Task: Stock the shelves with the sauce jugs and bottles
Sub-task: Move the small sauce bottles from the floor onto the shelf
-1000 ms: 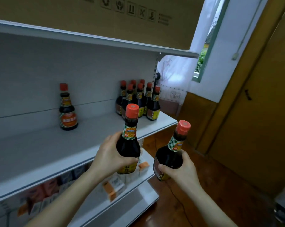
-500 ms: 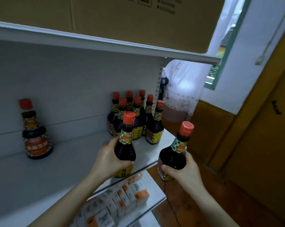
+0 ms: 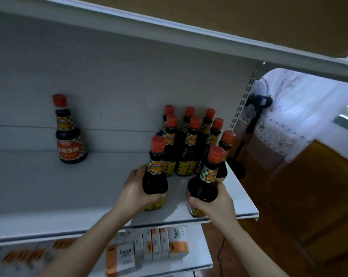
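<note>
The person's left hand [image 3: 133, 188] was wrapped round the belly of one dark sauce bottle [image 3: 156, 172], held upright with its base low over the white shelf [image 3: 49, 196] — whether it quite touched I couldn't tell. The right hand [image 3: 215, 202] gripped a second bottle [image 3: 204, 186] from below and behind. That one leaned in towards the back, its base close to the shelf's front edge. Both were just in front of the group of red-capped bottles [image 3: 191, 144] already standing at the right end. A lone bottle [image 3: 69, 132] stood well apart to the left, against the back panel.

To my eye the job was to set these two down as the next front row. The right one wanted straightening first, since its cap was very near a standing neighbour's and a nudge might topple the pack. I'd have lowered each one flat and slid it back until it met the row, labels facing out — and only then let go, with the right one well in from the edge
</note>
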### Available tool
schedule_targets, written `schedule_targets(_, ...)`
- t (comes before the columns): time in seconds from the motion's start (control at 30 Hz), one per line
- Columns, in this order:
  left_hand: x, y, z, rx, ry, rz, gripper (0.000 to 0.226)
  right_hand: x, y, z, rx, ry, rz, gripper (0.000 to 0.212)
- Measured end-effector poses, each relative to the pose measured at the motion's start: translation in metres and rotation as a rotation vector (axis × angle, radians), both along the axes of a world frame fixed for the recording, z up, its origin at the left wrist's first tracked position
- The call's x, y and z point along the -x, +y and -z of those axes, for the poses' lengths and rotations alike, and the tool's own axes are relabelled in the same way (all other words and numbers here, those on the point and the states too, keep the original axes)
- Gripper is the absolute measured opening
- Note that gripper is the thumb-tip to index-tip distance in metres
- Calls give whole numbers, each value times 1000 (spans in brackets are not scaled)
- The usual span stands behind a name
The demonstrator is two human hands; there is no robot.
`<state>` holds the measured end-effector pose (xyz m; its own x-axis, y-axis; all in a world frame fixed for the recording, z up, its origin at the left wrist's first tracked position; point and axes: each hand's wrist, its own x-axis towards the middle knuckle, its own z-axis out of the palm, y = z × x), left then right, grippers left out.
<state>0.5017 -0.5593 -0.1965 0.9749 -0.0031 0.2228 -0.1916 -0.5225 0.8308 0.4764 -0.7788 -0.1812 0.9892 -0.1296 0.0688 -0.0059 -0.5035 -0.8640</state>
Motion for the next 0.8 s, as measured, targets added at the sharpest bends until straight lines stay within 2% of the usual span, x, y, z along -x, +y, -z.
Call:
schedule_targets(0.13,1,0,1,-21,1,-15,93,-12,4,6,-33,-30,-23,60)
schedule_targets(0.3,1,-1,4,-19,3,-44,93,-10,2,15,-146,-58,-33,80)
schedule_targets(0.37,1,-2,5,-16,2,-52,94,-4,-1,24,-182,-53,-13,73)
schedule_targets(0.5,2,-3,5,-17,-14,-67,97,-2,-3,34,-107,-61,29,49)
schedule_targets(0.7,2,-3,5,-1,-18,-54,90,-17,2,34,-24,-39,92,37)
schedule_targets(0.8,3,-3,4,17,-9,-51,86,-24,8,36,-12,-8,158,39)
